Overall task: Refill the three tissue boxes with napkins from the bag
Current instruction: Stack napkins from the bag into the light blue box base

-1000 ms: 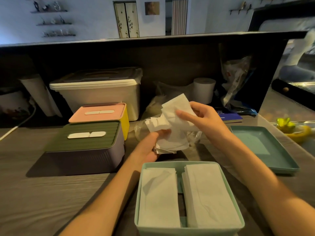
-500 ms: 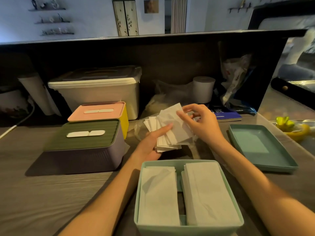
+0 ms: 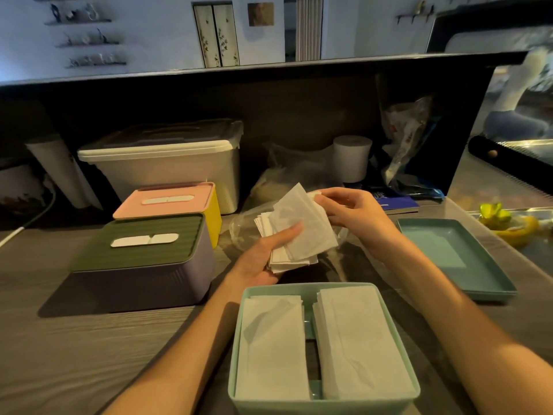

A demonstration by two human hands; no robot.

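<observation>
Both hands clamp one napkin stack: left hand beneath, right hand pinching its far edge; the open teal box lies directly nearer, long axis near-far.

hands holding napkins, open box

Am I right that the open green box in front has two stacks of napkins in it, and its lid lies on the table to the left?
Not quite. The head view shows the open green box holding two stacks of napkins, but its lid lies on the table to the right. To the left stands a closed purple box.
</observation>
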